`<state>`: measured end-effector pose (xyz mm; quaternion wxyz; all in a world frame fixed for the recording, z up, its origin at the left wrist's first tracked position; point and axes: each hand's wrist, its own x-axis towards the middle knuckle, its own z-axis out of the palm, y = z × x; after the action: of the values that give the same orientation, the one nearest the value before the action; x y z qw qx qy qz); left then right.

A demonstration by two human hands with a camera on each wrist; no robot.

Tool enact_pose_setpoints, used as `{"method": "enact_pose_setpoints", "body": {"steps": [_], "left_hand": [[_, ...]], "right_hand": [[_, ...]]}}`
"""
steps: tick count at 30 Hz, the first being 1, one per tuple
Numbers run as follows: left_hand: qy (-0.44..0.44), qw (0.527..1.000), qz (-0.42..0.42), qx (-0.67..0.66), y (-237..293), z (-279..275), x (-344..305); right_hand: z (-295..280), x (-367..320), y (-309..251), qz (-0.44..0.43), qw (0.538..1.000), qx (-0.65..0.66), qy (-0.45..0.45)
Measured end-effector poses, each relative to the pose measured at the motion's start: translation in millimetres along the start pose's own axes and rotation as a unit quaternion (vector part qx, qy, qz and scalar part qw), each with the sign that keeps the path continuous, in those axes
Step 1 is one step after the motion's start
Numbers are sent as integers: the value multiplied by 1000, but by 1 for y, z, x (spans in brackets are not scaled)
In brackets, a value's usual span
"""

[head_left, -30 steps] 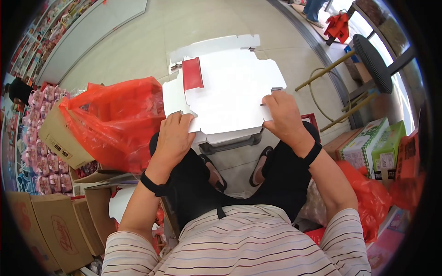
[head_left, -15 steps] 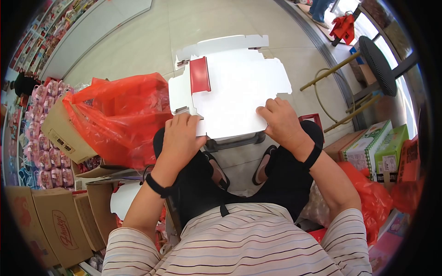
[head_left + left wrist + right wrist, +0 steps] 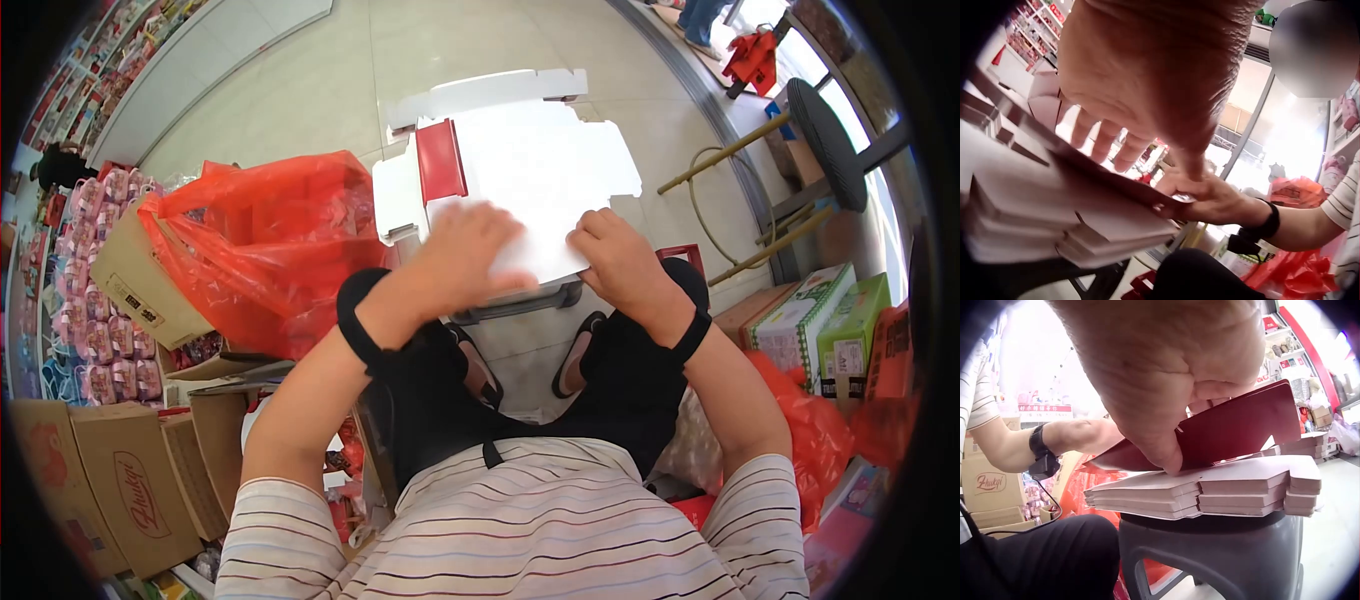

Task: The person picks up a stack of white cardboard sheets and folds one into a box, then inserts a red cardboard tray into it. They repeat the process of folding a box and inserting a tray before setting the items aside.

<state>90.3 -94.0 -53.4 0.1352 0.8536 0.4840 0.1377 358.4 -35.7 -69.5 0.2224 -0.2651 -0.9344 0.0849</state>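
Note:
A flat white cardboard blank (image 3: 550,170) with a red flap (image 3: 440,160) lies over the stack in the head view. Its dark red underside (image 3: 1241,428) shows in the right wrist view, tilted up off a pile of pale cut blanks (image 3: 1241,484). My right hand (image 3: 628,265) pinches its near right edge, thumb (image 3: 1169,450) below and fingers above. Blurred in the head view, my left hand (image 3: 450,262) is over the blank's near left part, fingers straight and spread; whether it touches the surface I cannot tell.
A grey stool (image 3: 1222,550) bears the pile between the knees. Red plastic bags (image 3: 290,240) and cartons (image 3: 140,490) stand on the left. At right are a black-seated stool (image 3: 825,145), green-and-white boxes (image 3: 800,315) and another red bag (image 3: 790,430).
My left hand has left the blank's near left corner and moved right and inward over it, its fingers now spread. My right hand stays at the near right edge.

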Motion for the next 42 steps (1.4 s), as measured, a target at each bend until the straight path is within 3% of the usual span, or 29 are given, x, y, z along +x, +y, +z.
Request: {"method": "enact_pose_setpoints", "body": {"steps": [1,4,5,8,14,17,21,24,25,28,34,42], "left_hand": [[20,995,-75,61,-8,2,4],[67,981,-120,138,-19,-6,-4],[39,979,-152,133,-15,-8,-7],[42,983,-162,70,-23,-4,-24],[23,999,-36,-27,-18,-21,-42],[-27,989,-99,-107,-23,-25,-31],[-22,996,-82,-12,-46,-23,-11],[-101,959,-238,-117,-41,-40,6],[-90,959,-234,-132,-46,-40,7],[-111,882,-363,-278,-42,-46,13],[-105,947,-257,-159,-59,-35,17],[-181,918,-302,-183,-64,-38,26]], "right_hand": [[-1,1,-1,1,1000,-3,-1],[-2,2,-1,6,1000,-5,-7],[-2,1,1,7,1000,-4,-10],[-5,4,3,20,999,24,-24],[-7,13,18,48,995,73,-56],[-9,25,30,66,988,109,-87],[-19,47,44,159,953,167,-199],[-20,61,47,201,933,180,-239],[-20,67,48,201,933,164,-250],[-12,69,54,206,936,151,-244],[2,69,60,188,951,127,-208],[-2,85,60,233,916,137,-298]]}}
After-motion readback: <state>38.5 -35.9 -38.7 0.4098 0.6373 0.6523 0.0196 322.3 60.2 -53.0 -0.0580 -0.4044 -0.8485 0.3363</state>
